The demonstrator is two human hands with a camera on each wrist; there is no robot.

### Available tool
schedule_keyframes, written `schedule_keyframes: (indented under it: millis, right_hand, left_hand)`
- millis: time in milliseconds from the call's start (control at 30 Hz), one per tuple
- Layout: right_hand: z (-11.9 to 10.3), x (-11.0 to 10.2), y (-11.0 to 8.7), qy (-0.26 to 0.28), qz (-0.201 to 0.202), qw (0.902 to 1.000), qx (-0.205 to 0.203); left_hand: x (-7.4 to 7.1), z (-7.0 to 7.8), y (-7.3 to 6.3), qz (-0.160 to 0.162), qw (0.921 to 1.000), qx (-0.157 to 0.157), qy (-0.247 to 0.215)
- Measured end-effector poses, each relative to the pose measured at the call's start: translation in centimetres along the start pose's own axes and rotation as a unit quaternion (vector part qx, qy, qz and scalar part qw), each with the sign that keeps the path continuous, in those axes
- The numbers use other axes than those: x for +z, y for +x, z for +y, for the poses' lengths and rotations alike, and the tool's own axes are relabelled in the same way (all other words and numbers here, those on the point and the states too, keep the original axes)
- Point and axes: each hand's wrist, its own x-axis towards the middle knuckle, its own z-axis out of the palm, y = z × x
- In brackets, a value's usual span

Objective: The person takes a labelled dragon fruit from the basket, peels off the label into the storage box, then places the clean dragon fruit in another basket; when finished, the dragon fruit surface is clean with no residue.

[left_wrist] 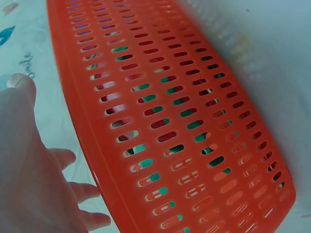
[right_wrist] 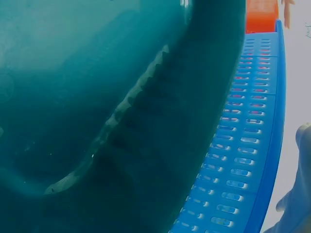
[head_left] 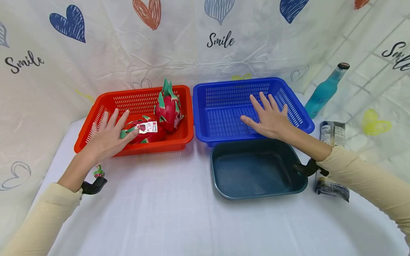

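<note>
My left hand, fingers spread and holding nothing, hovers over the left part of a red plastic basket. Two dragon fruits sit inside: one upright at the right with green leaf tips, another lying down with a white label, partly covered by my thumb. In the left wrist view the slotted red basket wall fills the middle beside my fingers. My right hand, also spread and holding nothing, is above a blue plastic basket with nothing in it.
In front of the blue basket stands a dark teal tub. Along the right are a bottle of blue drink and a dark printed packet, partly behind my right forearm. A small green-and-pink round thing lies near my left wrist.
</note>
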Motion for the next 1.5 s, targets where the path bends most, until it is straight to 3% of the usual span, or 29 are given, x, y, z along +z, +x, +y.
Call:
schedule_keyframes:
  millis: [300, 600, 833, 1067, 1233, 1367, 1500]
  right_hand:
    - [-0.3, -0.2, 0.1, 0.020, 0.004, 0.9997, -0.013]
    - [-0.2, -0.8, 0.2, 0.094, -0.047, 0.9927, -0.060]
    - [-0.4, -0.7, 0.2, 0.111, -0.045, 0.9899, -0.077]
    - [-0.6, -0.9, 0.9, 0.169, -0.044, 0.9769, -0.123]
    - [-1.5, -1.3, 1.2, 0.185, -0.036, 0.9734, -0.130]
    - [-2.4, -1.5, 1.6, 0.191, -0.036, 0.9714, -0.136]
    - [-3.5, -1.8, 2.0, 0.192, -0.033, 0.9694, -0.150]
  left_hand:
    - [0.2, -1.1, -0.6, 0.044, 0.9980, 0.011, -0.045]
    - [0.7, -2.9, -1.6, 0.112, 0.9870, 0.052, -0.102]
    - [1.0, -4.2, -2.2, 0.121, 0.9830, 0.055, -0.126]
    - [1.2, -4.8, -2.4, 0.131, 0.9780, 0.078, -0.142]
    - [1.2, -5.1, -2.7, 0.143, 0.9772, 0.056, -0.147]
    - [1.2, -5.4, -2.9, 0.171, 0.9716, 0.026, -0.162]
    - [1.3, -5.6, -2.8, 0.181, 0.9682, 0.018, -0.171]
